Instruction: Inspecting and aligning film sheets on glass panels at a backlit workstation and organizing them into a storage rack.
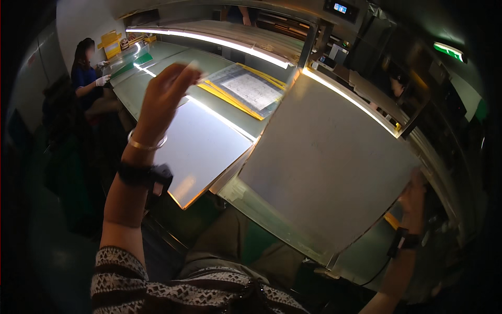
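My left hand (175,83) is raised over the left side of the table, its fingers bent and pressed together. A small pale spot shows at the fingertips; blur keeps me from telling what it is. Beneath and beside this hand lies a glossy white-grey sheet (209,146) with an orange lower edge. To the right, a large square grey panel (324,162) covers much of the work surface. My right hand (414,191), dim and partly blurred, grips that panel at its right edge; some of the fingers are hidden.
A lit tube (209,41) runs along the back, and a second light strip (350,99) borders the grey panel. Behind the sheet lies a yellow-edged frame (243,89) with a printed film. A gloved co-worker (88,78) sits at the far left. Yellow material (391,220) shows near my right wrist.
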The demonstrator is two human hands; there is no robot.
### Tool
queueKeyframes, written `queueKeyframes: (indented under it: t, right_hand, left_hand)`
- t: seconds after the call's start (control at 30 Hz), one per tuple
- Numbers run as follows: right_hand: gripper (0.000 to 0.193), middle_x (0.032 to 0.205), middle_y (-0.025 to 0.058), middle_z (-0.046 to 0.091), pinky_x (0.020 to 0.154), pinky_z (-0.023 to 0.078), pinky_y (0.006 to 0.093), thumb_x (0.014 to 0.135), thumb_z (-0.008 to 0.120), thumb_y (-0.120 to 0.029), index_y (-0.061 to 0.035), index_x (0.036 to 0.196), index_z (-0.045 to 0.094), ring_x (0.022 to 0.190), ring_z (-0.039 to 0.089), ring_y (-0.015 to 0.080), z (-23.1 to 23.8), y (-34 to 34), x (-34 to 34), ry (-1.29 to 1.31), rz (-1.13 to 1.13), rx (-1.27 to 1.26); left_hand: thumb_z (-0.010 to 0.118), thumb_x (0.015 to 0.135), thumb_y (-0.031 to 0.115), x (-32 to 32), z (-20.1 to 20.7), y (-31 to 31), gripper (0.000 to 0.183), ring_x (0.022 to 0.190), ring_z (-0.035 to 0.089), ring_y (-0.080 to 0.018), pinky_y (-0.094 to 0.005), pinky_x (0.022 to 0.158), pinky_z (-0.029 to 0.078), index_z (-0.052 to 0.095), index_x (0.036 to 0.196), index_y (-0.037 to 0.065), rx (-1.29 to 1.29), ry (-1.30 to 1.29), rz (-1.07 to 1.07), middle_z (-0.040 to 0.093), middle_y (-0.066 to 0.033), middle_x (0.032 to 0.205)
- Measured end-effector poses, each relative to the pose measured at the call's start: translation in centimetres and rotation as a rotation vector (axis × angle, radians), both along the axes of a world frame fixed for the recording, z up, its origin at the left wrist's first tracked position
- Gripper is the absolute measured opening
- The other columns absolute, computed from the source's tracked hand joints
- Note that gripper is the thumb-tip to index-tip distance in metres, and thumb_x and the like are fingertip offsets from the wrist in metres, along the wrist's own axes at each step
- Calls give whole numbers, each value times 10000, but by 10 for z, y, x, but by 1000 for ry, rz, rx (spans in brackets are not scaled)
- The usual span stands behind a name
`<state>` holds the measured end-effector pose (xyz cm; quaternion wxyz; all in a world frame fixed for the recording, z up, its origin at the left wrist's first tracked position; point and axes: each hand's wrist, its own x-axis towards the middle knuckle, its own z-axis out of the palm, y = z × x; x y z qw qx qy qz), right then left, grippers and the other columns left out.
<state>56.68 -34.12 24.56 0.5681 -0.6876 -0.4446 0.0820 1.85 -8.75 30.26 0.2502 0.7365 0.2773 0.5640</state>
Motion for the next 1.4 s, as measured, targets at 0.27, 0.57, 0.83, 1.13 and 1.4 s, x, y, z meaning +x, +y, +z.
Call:
queueKeyframes:
  t: [0.27,0.57,0.83,1.13,1.4]
  right_hand:
    - [333,1058,83,633,849,501,349,962,426,-317,-33,1080,555,967,616,197,-205,52,17,1156,49,-214]
    - [258,1028,88,622,681,480,300,913,488,-211,-49,1100,559,862,595,171,-151,57,9,457,-109,-527]
    - [458,1056,132,608,820,490,325,918,528,-363,1,1196,524,924,597,202,-81,133,-216,385,709,-651]
    - [238,1039,81,610,841,497,353,936,468,-121,-10,1142,506,916,616,194,-1,223,-348,796,959,213]
    - [418,1172,120,596,885,487,316,781,492,93,-43,1168,576,1028,606,264,-35,232,-446,-532,1069,331]
  left_hand:
    - [686,786,451,-190,-322,25,596,959,532,-241,-365,873,417,533,1110,-25,-550,4,987,566,-125,1078]
    - [541,898,92,-143,-338,-3,237,974,593,-216,-358,888,480,540,1119,7,-1107,-931,2,612,-88,1032]
    - [554,879,50,-127,-271,-20,236,1020,588,-221,-396,884,488,545,1114,55,-1061,-1105,-167,606,-82,1078]
    - [572,902,236,-114,-213,-1,443,1117,530,-217,-404,961,422,421,1272,47,-771,-834,-472,530,-77,1222]
    - [396,792,731,-120,-181,-2,912,1308,308,-304,-464,1033,310,259,1410,75,-891,-1113,-571,331,-166,1412]
